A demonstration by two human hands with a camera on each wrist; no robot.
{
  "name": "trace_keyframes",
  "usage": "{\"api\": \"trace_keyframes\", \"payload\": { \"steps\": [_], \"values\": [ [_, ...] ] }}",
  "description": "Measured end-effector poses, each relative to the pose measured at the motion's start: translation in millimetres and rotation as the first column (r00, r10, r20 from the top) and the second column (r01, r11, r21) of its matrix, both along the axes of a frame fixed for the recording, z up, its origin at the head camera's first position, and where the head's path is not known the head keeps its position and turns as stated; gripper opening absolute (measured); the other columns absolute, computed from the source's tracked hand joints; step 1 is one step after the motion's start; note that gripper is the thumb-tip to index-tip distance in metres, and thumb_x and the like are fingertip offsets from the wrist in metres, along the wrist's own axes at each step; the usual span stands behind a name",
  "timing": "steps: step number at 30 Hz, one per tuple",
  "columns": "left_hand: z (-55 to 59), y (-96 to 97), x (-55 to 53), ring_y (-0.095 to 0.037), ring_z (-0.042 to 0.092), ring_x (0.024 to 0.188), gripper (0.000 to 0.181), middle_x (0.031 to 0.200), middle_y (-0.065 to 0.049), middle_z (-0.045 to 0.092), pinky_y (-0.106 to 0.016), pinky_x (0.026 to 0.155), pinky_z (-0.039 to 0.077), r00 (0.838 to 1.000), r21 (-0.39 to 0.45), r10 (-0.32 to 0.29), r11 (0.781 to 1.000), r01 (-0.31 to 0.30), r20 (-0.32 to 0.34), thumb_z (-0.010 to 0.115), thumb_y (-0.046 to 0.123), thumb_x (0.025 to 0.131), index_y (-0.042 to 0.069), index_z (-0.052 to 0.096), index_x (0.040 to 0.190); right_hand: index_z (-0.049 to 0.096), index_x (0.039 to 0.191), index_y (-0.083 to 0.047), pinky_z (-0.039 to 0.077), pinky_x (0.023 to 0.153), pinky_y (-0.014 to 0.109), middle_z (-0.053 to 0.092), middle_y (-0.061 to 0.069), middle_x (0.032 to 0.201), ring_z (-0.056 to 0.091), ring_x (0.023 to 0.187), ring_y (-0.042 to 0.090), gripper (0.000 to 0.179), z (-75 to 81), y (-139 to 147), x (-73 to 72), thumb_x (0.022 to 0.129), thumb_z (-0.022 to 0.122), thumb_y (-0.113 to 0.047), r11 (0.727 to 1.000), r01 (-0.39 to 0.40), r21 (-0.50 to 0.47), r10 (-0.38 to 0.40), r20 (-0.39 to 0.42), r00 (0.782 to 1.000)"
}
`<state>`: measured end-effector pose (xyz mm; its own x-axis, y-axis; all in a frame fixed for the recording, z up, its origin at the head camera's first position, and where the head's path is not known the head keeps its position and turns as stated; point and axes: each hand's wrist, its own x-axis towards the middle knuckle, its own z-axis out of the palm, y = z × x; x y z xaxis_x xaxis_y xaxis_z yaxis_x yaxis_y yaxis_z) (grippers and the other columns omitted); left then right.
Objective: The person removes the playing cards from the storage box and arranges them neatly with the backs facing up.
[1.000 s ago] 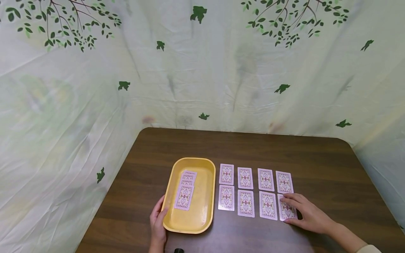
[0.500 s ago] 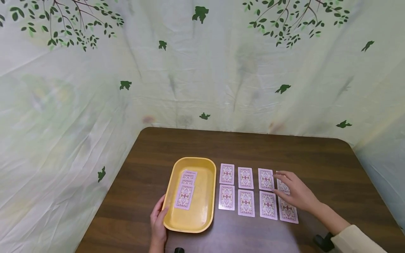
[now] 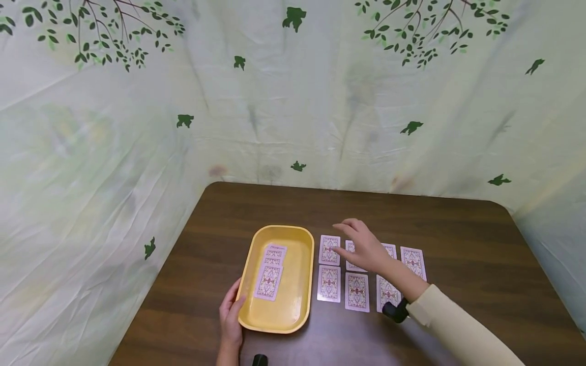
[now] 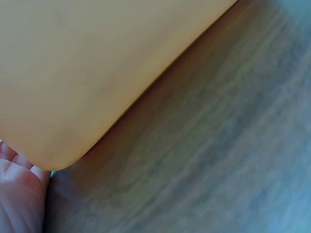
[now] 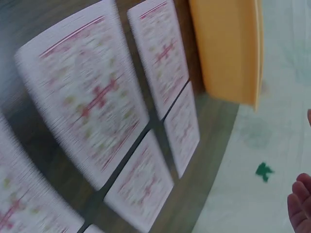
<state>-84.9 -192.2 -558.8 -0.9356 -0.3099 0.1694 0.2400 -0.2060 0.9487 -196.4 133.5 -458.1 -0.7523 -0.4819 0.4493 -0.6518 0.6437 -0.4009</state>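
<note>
My left hand [image 3: 230, 315] grips the left side of a yellow tray [image 3: 293, 305], thumb at the rim; in the left wrist view the hand [image 4: 19, 196] shows at the tray's corner. Inside the tray lies an overlapping column of face-down playing cards [image 3: 268, 282]. My right hand [image 3: 366, 250] hovers over the far row of cards with its fingers extended, holding nothing. Its fingertips are beside the far-left playing card [image 3: 327, 248]. Two rows of face-down cards, with floral backs, lie right of the tray. The right forearm and sleeve hide the near-right card and parts of others.
A brown wooden table [image 3: 256, 198] carries everything. Behind it hangs a pale cloth [image 3: 320, 101] printed with leaves. Black wrist devices, such as the one at my right cuff [image 3: 396, 310], sit at both wrists.
My right hand has left the near-right card and swept left across the far row toward the tray, with no card in it. The left hand stays on the tray.
</note>
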Motion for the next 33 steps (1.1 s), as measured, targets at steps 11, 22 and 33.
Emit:
{"api": "trace_keyframes", "payload": {
  "steps": [11,22,33],
  "values": [
    [-1.4,-0.2,1.0,-0.017,0.056,0.097,0.037,0.113,-0.003,0.059,-0.023,0.080,0.046,1.000,0.000,0.005,1.000,-0.005,-0.002,0.042,-0.007,0.089,-0.021,0.040,0.123,0.057,0.120,-0.003,0.043,0.085,0.034,0.052,0.010,0.109,0.048,0.100,0.021,0.055,-5.4,-79.8,-14.0,0.078,0.072,-0.035,0.982,-0.174,0.069,0.169,0.071,0.983],
    [-2.3,1.3,0.5,-0.017,0.055,0.100,0.037,0.114,-0.005,0.059,-0.024,0.082,0.046,1.000,0.009,-0.014,1.000,0.014,-0.007,0.041,-0.008,0.089,-0.021,0.040,0.124,0.052,0.128,-0.010,0.040,0.081,0.028,0.050,0.006,0.108,0.045,0.095,0.018,0.071,-32.1,-135.8,-3.3,0.071,0.075,-0.045,0.920,-0.271,0.282,0.197,0.265,0.944],
    [-1.0,-0.1,0.4,-0.018,0.055,0.099,0.037,0.114,-0.005,0.059,-0.024,0.082,0.046,1.000,0.009,-0.016,1.000,0.016,0.005,0.041,-0.007,0.090,-0.020,0.040,0.124,0.052,0.128,-0.010,0.038,0.077,0.025,0.049,0.003,0.100,0.042,0.089,0.015,0.078,-42.1,-160.3,3.9,0.066,0.076,-0.051,0.876,-0.268,0.401,0.173,0.256,0.951]
  ]
}}
